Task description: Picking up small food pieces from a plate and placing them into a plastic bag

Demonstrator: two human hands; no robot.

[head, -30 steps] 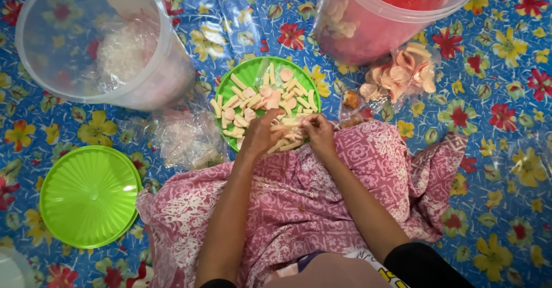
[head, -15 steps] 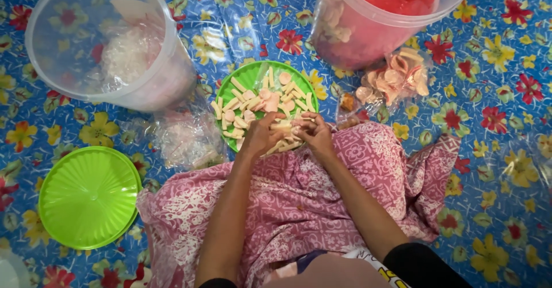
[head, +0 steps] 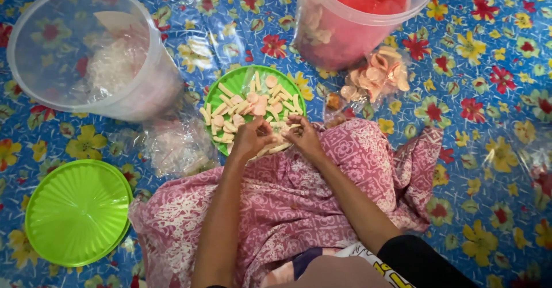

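Two hands on the cracker plate, head view.
Left hand (head: 250, 139) and right hand (head: 302, 137), fingers curled narrow, pinch pale cracker sticks (head: 275, 145) at the green plate's (head: 233, 81) 6 o'clock rim; since a second ago they've barely shifted, sorting continues; clear tub (head: 86, 52) at 10 o'clock.

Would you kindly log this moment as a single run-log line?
left hand: on crackers | right hand: holding cracker sticks | green plate: on pink cloth edge | clear bucket: upper left
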